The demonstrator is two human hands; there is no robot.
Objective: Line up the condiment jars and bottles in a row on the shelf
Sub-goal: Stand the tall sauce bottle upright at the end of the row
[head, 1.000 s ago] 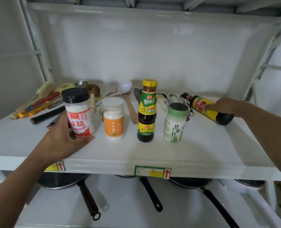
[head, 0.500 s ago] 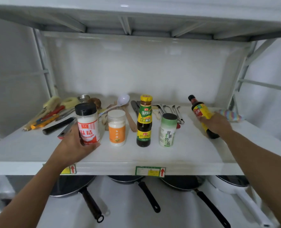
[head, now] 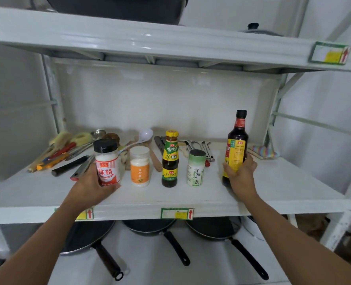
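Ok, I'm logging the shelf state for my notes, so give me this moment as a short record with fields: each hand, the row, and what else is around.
left hand: gripping the black-capped MSG jar, left end of the row
right hand: gripping the tall dark soy sauce bottle, upright, right end
standing free between them: orange-label jar, yellow-capped sauce bottle, green bamboo salt shaker
shelf: white, all five containers near its front
behind the row: utensils lying flat
shelf below: frying pans
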